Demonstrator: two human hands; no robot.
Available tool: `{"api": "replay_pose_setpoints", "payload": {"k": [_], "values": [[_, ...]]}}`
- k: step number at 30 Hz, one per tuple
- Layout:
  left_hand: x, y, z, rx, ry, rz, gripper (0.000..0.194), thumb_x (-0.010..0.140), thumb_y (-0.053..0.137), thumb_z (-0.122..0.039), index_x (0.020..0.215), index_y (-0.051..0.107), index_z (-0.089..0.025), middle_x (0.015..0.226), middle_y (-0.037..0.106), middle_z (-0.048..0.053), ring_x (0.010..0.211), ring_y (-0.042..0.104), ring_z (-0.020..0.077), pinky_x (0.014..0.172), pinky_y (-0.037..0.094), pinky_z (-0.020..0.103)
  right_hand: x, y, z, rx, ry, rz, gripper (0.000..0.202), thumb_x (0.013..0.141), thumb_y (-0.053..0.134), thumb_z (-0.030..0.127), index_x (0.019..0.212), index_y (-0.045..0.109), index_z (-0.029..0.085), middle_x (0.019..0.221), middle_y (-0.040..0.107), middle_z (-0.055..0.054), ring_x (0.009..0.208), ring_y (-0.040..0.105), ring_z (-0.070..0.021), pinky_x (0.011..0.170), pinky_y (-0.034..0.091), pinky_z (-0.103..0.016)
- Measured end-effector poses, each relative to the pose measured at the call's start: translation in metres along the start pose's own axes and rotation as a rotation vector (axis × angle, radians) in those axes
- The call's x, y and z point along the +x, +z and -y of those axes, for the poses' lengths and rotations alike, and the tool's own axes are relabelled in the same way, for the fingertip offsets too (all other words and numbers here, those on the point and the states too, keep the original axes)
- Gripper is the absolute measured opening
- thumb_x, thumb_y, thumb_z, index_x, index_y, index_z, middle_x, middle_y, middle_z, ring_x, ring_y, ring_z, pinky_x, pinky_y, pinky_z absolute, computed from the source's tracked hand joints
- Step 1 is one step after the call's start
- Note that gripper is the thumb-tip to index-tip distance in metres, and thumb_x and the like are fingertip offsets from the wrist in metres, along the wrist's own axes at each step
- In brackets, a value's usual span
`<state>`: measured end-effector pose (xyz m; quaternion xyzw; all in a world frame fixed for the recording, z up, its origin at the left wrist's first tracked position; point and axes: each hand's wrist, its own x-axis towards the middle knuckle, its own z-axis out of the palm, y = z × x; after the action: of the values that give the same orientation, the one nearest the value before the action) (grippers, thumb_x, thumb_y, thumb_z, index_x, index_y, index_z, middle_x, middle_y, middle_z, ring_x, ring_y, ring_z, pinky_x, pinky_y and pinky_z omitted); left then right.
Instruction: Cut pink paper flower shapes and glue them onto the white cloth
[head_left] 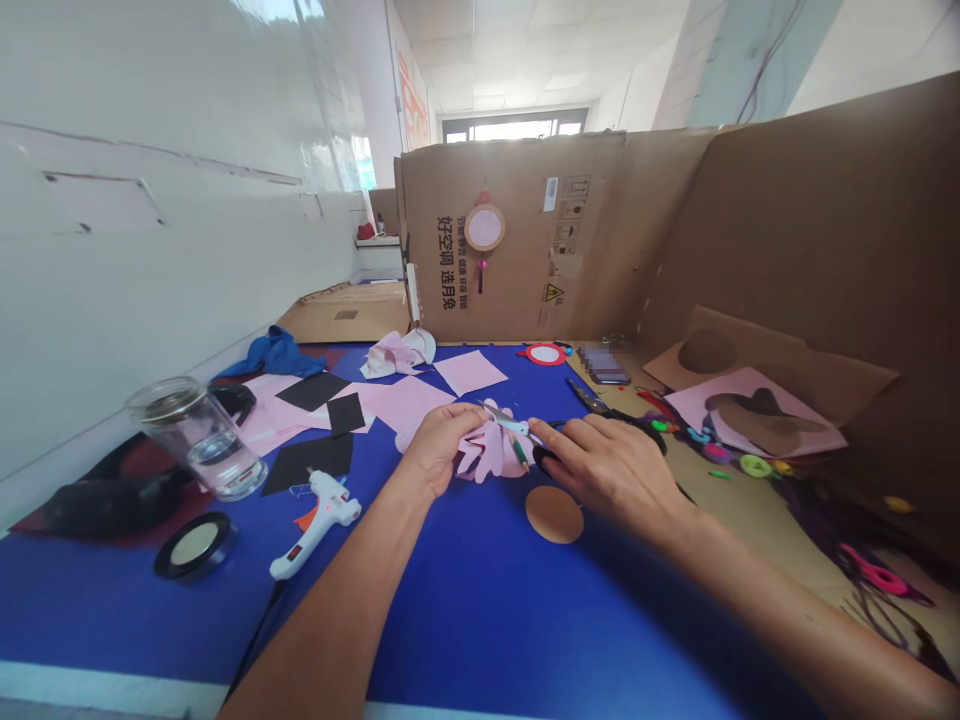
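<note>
In the middle of the head view, my left hand (439,445) pinches a pink piece (489,452) with a scalloped, petal-like edge; I cannot tell if it is felt or paper. My right hand (619,465) is closed around the black handles of a pair of scissors (510,420). Their silver blades lie across the upper part of the pink piece, pointing toward my left fingers. A green pencil (520,453) shows beside the blades, under my right fingertips. Just below on the blue table rests a round brown disc (554,514).
Left of my hands lie a white glue gun (319,525), black squares (346,413), pink sheets (409,405), a glass jar (199,440) and a roll of tape (193,547). Pliers (585,396), a phone (604,364) and colourful small parts (716,453) lie right. Cardboard walls (517,280) stand behind.
</note>
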<state>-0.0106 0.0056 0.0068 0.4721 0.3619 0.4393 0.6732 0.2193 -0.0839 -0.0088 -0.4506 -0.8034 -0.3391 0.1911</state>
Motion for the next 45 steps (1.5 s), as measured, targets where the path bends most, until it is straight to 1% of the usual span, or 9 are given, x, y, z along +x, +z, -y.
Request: {"api": "replay_pose_setpoints", "payload": {"k": [7, 12, 19, 24, 29, 34, 37, 42, 45], "values": [[-0.001, 0.0012, 0.0004, 0.023, 0.01, -0.033, 0.017, 0.058, 0.082, -0.031, 0.064, 0.073, -0.017, 0.059, 0.061, -0.001, 0.053, 0.051, 0.0113, 0.055, 0.04, 0.026, 0.0027, -0.0014, 0.0041, -0.028, -0.011, -0.011, 0.03, 0.107, 0.068, 0.027, 0.133, 0.077, 0.017, 0.084, 0.071, -0.004, 0.077, 0.056, -0.0232, 0.071, 0.034, -0.039], [-0.0003, 0.0003, 0.0014, 0.052, 0.002, -0.04, 0.016, 0.058, 0.08, -0.03, 0.066, 0.075, -0.016, 0.059, 0.062, 0.0, 0.052, 0.052, 0.0119, 0.054, 0.038, 0.026, 0.004, -0.002, 0.0037, -0.037, -0.028, 0.016, 0.029, 0.108, 0.063, 0.025, 0.133, 0.077, 0.016, 0.083, 0.071, -0.005, 0.075, 0.055, -0.0221, 0.069, 0.033, -0.039], [0.0001, -0.0011, 0.002, 0.084, 0.017, -0.052, 0.016, 0.06, 0.079, -0.03, 0.067, 0.074, -0.017, 0.06, 0.062, -0.001, 0.053, 0.053, 0.0122, 0.054, 0.038, 0.026, 0.0061, -0.0039, 0.003, -0.067, -0.04, 0.03, 0.03, 0.108, 0.063, 0.023, 0.135, 0.075, 0.018, 0.08, 0.068, -0.003, 0.074, 0.053, -0.0221, 0.069, 0.032, -0.039], [-0.0007, -0.0021, 0.0012, 0.091, 0.018, -0.026, 0.018, 0.059, 0.08, -0.032, 0.066, 0.073, -0.017, 0.061, 0.064, 0.0, 0.054, 0.054, 0.0127, 0.055, 0.04, 0.026, 0.0074, -0.005, 0.003, -0.062, -0.042, 0.044, 0.031, 0.108, 0.063, 0.025, 0.136, 0.075, 0.018, 0.08, 0.068, -0.003, 0.075, 0.054, -0.0223, 0.07, 0.032, -0.039], [-0.0024, -0.0035, -0.0007, 0.084, 0.016, 0.024, 0.02, 0.057, 0.085, -0.03, 0.067, 0.072, -0.018, 0.063, 0.066, 0.0, 0.057, 0.058, 0.0136, 0.058, 0.042, 0.026, 0.0066, -0.0048, 0.0018, -0.06, -0.037, 0.044, 0.031, 0.109, 0.063, 0.026, 0.137, 0.074, 0.018, 0.081, 0.068, -0.003, 0.075, 0.054, -0.0231, 0.07, 0.032, -0.04], [-0.0013, -0.0043, 0.0018, 0.089, 0.021, 0.058, 0.028, 0.062, 0.092, -0.035, 0.075, 0.076, -0.016, 0.071, 0.072, 0.004, 0.064, 0.063, 0.0157, 0.064, 0.046, 0.028, 0.0067, -0.0074, 0.0013, -0.071, -0.037, 0.052, 0.032, 0.106, 0.066, 0.025, 0.136, 0.074, 0.018, 0.08, 0.067, -0.003, 0.074, 0.054, -0.0231, 0.07, 0.032, -0.039], [0.0007, -0.0051, 0.0055, 0.113, 0.028, 0.05, 0.03, 0.06, 0.095, -0.032, 0.079, 0.078, -0.016, 0.076, 0.075, 0.005, 0.068, 0.063, 0.0154, 0.067, 0.047, 0.028, 0.0069, -0.0082, 0.0016, -0.069, -0.043, 0.059, 0.032, 0.107, 0.064, 0.025, 0.137, 0.074, 0.018, 0.08, 0.067, -0.003, 0.074, 0.054, -0.023, 0.07, 0.032, -0.039], [0.0028, -0.0059, 0.0082, 0.117, 0.035, 0.041, 0.025, 0.06, 0.093, -0.028, 0.076, 0.078, -0.016, 0.072, 0.071, 0.002, 0.065, 0.06, 0.0136, 0.067, 0.047, 0.028, 0.0069, -0.0078, 0.0016, -0.071, -0.055, 0.052, 0.033, 0.108, 0.062, 0.023, 0.138, 0.073, 0.017, 0.08, 0.067, -0.004, 0.073, 0.054, -0.0228, 0.07, 0.031, -0.04], [0.0023, -0.0052, 0.0075, 0.115, 0.028, 0.04, 0.023, 0.061, 0.091, -0.027, 0.077, 0.078, -0.016, 0.072, 0.072, 0.003, 0.065, 0.06, 0.0137, 0.066, 0.047, 0.028, 0.007, -0.0084, 0.0011, -0.071, -0.06, 0.056, 0.033, 0.108, 0.061, 0.023, 0.138, 0.073, 0.017, 0.079, 0.066, -0.003, 0.073, 0.054, -0.0229, 0.069, 0.032, -0.04]]}}
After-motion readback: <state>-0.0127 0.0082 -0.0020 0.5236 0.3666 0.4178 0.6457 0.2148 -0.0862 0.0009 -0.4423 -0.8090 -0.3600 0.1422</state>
